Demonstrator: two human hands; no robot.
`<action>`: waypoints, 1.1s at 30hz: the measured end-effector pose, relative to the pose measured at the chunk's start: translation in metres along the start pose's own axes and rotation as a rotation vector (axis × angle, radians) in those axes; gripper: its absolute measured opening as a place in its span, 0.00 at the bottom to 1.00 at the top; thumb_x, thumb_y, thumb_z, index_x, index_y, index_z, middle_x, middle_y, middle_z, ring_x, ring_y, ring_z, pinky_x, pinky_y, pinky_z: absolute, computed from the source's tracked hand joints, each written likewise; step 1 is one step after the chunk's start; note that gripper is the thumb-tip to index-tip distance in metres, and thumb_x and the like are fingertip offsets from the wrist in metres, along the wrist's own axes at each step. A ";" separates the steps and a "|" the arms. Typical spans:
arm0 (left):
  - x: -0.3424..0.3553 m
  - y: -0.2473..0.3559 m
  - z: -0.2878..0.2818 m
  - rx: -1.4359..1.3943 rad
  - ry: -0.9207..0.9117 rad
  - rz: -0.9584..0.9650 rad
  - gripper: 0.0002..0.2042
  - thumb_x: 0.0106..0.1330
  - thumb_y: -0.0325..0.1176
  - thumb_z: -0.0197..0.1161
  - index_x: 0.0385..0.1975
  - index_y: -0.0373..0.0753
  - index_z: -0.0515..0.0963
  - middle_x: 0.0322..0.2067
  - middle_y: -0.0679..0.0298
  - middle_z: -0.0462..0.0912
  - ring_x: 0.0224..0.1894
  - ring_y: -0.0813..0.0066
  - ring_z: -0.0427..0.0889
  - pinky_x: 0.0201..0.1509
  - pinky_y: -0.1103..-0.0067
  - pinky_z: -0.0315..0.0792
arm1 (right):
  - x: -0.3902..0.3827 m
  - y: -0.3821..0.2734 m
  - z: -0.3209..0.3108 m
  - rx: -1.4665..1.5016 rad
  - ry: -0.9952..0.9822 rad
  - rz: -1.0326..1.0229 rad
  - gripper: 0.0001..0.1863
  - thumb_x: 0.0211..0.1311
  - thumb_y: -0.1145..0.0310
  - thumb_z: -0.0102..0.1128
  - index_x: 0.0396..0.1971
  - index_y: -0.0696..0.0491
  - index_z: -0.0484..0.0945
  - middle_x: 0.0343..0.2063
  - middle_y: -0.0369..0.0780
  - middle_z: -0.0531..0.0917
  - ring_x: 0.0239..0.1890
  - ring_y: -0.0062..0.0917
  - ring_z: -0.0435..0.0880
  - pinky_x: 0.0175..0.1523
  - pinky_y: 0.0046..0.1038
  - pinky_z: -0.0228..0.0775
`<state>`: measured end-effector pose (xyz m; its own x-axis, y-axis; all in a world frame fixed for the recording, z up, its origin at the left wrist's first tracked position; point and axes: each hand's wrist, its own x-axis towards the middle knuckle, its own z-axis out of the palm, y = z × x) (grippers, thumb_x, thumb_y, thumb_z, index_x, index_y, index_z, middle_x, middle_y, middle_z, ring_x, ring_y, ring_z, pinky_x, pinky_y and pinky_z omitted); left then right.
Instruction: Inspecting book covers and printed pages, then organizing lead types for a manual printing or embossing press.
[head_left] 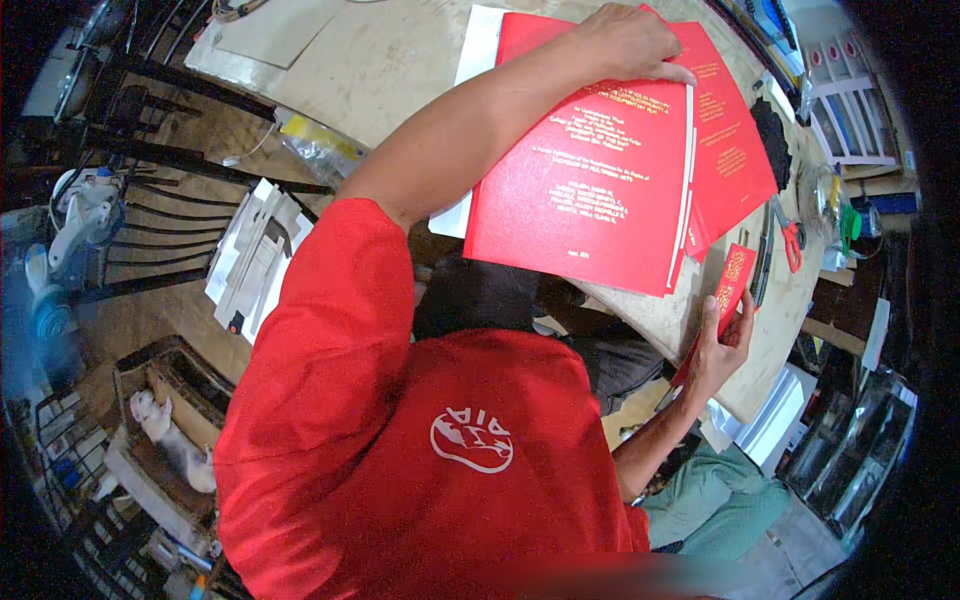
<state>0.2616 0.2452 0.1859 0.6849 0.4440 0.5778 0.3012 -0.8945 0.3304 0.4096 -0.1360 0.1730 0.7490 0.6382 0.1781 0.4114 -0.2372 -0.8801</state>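
A person in a red shirt sits at a pale worktable [655, 312], seen from above. The left arm reaches across a red cover with gold lettering [575, 205], which lies at the near edge of the table. The left hand [630, 45] rests at its far edge, fingers curled together and thumb out to the side; whether they pinch or only press, I cannot tell. White paper [480, 40] shows beneath, and a 2nd red cover [735, 150] fans out to the right.

The right hand [722, 350] holds a narrow red strip [735, 275] upright-slanted, clamped between thumb and fingers.

What could go wrong: the cover's near edge seems to overhang the lap—if the left hand lifted, it might slide off. A hard squeeze could crease the strip. Red-handled scissors [792, 245] lie near the covers—pushing those rightward could scuff them.
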 end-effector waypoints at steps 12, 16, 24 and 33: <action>0.006 -0.003 -0.028 -0.273 -0.173 -0.187 0.24 0.65 0.54 0.65 0.27 0.34 0.85 0.31 0.49 0.87 0.34 0.49 0.86 0.40 0.62 0.80 | -0.001 0.002 0.001 0.025 0.004 -0.012 0.30 0.65 0.76 0.69 0.65 0.62 0.71 0.54 0.43 0.81 0.52 0.22 0.80 0.60 0.24 0.71; 0.011 -0.028 -0.051 -0.458 0.124 -0.055 0.22 0.71 0.52 0.62 0.35 0.36 0.86 0.36 0.52 0.88 0.36 0.59 0.87 0.41 0.67 0.76 | 0.000 0.003 0.000 0.074 -0.019 0.055 0.30 0.65 0.76 0.70 0.65 0.62 0.71 0.53 0.42 0.81 0.52 0.21 0.79 0.59 0.23 0.71; -0.026 -0.084 -0.158 -0.905 0.498 -0.446 0.19 0.78 0.46 0.56 0.47 0.34 0.84 0.39 0.63 0.87 0.37 0.77 0.84 0.41 0.77 0.79 | 0.000 -0.002 -0.001 0.072 -0.021 -0.002 0.30 0.65 0.74 0.71 0.65 0.61 0.71 0.53 0.40 0.81 0.52 0.22 0.79 0.60 0.24 0.70; -0.211 -0.174 -0.243 -0.707 0.789 -1.008 0.25 0.80 0.52 0.48 0.62 0.35 0.72 0.58 0.54 0.80 0.56 0.62 0.83 0.59 0.64 0.80 | -0.003 -0.011 -0.001 0.009 -0.030 0.011 0.30 0.63 0.74 0.71 0.63 0.61 0.72 0.53 0.41 0.80 0.53 0.22 0.78 0.59 0.25 0.72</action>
<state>-0.0958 0.3196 0.1879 -0.2180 0.9742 0.0584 -0.1179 -0.0857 0.9893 0.4035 -0.1362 0.1824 0.7374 0.6574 0.1552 0.3983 -0.2375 -0.8860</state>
